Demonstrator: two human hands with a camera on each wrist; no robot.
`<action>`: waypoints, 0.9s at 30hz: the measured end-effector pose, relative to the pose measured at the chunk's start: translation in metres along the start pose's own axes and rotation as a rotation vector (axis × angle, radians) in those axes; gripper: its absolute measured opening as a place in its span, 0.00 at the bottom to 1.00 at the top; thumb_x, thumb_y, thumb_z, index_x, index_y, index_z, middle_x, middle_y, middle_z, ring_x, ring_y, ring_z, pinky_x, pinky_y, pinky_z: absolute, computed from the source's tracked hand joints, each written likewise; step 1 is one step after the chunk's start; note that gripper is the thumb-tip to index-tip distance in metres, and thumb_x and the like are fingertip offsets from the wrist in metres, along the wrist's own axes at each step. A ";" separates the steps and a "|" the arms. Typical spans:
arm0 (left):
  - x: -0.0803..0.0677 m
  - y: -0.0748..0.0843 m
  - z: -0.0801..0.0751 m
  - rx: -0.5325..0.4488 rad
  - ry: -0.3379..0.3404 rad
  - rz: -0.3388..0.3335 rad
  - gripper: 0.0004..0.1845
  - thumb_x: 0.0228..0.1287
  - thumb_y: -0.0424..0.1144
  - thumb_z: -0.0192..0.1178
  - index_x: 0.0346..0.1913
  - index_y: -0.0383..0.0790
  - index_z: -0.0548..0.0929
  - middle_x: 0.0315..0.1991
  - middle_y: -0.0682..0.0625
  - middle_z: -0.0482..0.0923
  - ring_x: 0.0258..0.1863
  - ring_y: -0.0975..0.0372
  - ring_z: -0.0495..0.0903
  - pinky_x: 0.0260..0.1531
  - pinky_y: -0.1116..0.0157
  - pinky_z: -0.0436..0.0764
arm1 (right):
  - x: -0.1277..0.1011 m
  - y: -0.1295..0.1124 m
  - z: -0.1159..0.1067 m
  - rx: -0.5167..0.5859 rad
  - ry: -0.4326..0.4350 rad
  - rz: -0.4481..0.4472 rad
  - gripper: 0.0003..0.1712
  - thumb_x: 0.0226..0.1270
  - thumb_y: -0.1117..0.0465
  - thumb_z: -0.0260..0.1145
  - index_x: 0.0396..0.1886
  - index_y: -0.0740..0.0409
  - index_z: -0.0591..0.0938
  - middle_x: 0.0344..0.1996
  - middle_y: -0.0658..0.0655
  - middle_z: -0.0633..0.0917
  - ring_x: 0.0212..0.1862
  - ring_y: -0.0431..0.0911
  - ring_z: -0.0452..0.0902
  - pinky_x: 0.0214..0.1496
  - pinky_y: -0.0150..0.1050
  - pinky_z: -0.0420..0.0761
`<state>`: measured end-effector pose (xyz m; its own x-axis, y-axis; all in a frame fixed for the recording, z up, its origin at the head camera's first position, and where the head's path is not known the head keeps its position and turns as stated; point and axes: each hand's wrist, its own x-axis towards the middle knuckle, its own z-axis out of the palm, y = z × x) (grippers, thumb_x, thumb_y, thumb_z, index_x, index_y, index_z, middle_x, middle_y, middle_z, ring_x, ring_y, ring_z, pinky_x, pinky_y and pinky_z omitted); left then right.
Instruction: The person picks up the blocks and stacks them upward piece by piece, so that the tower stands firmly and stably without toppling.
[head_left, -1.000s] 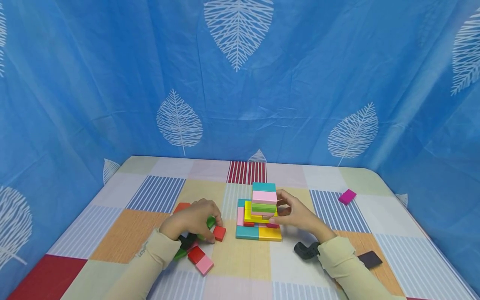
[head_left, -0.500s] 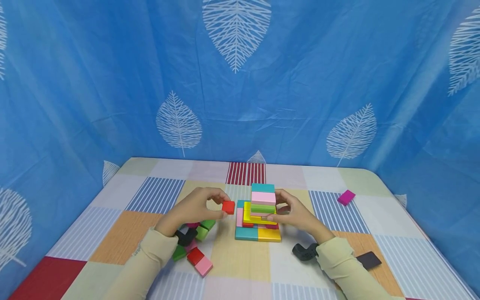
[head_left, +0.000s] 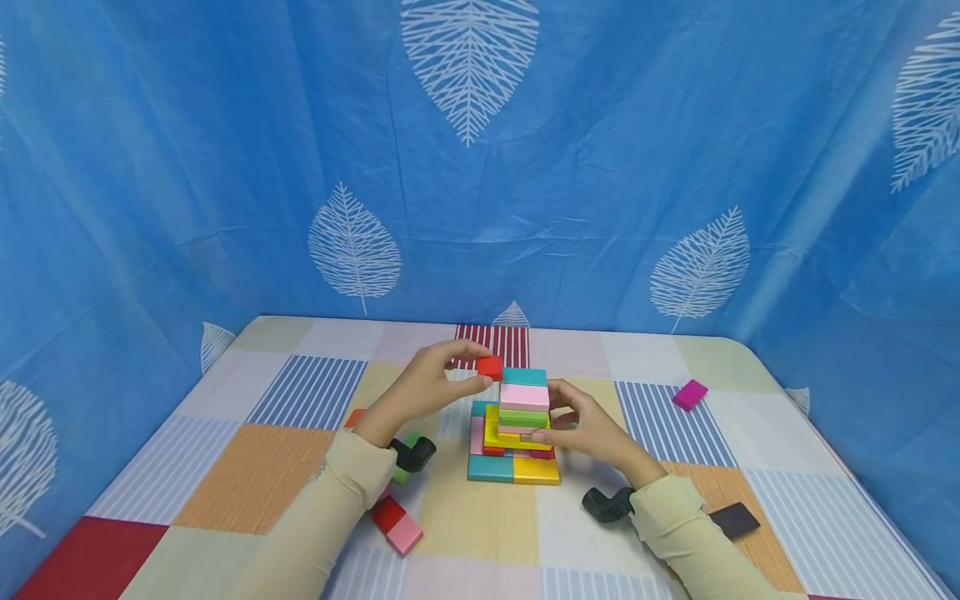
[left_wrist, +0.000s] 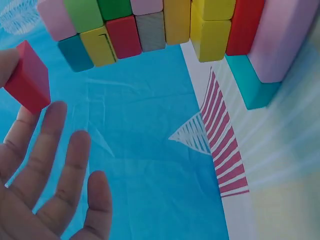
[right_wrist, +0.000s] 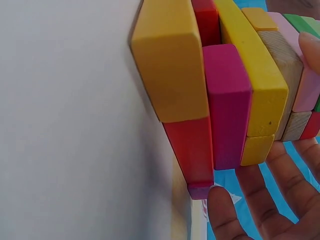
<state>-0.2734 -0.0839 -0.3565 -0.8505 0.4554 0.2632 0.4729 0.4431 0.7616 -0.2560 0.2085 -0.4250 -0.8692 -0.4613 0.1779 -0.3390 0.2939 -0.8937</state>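
A stepped tower of wooden blocks stands mid-table in the head view, with a teal block on top and a wider teal-and-orange base. My left hand pinches a small red block between thumb and fingers, level with the tower's top and just left of it. In the left wrist view, that red block is apart from the tower. On the tower's right side, my right hand holds the middle layers, thumb at the front and fingers behind. The right wrist view shows its fingers along the blocks.
Loose blocks lie beneath my left forearm, among them a red block and a pink block. A magenta block lies far right. Near the right sleeve is a dark flat piece. A black wrist camera sits at the right wrist.
My left hand has picked the red block from the loose pieces and carried it up and right to beside the tower's top. The right hand has stayed at the tower.
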 end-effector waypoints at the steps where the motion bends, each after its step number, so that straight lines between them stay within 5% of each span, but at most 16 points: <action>1: 0.002 0.001 0.001 -0.008 -0.004 -0.004 0.22 0.72 0.40 0.73 0.65 0.37 0.85 0.60 0.44 0.86 0.62 0.49 0.82 0.65 0.45 0.81 | 0.000 0.000 0.000 -0.001 0.000 -0.001 0.40 0.66 0.63 0.80 0.73 0.69 0.74 0.59 0.64 0.83 0.57 0.55 0.79 0.58 0.41 0.86; 13: 0.020 0.004 0.015 -0.018 -0.039 -0.040 0.24 0.69 0.39 0.75 0.66 0.40 0.86 0.58 0.46 0.87 0.59 0.48 0.82 0.59 0.50 0.85 | 0.000 -0.001 0.000 0.007 -0.005 -0.011 0.37 0.67 0.63 0.79 0.71 0.69 0.74 0.59 0.65 0.83 0.56 0.55 0.79 0.58 0.39 0.85; 27: 0.021 0.005 0.017 -0.037 -0.083 -0.047 0.26 0.70 0.40 0.74 0.68 0.39 0.83 0.62 0.45 0.85 0.62 0.48 0.82 0.63 0.48 0.83 | 0.000 0.000 0.000 0.007 -0.001 -0.006 0.37 0.67 0.65 0.79 0.72 0.69 0.74 0.58 0.64 0.83 0.57 0.55 0.79 0.58 0.39 0.85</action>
<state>-0.2848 -0.0590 -0.3575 -0.8490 0.4976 0.1778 0.4224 0.4372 0.7940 -0.2562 0.2085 -0.4248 -0.8666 -0.4643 0.1828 -0.3419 0.2857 -0.8953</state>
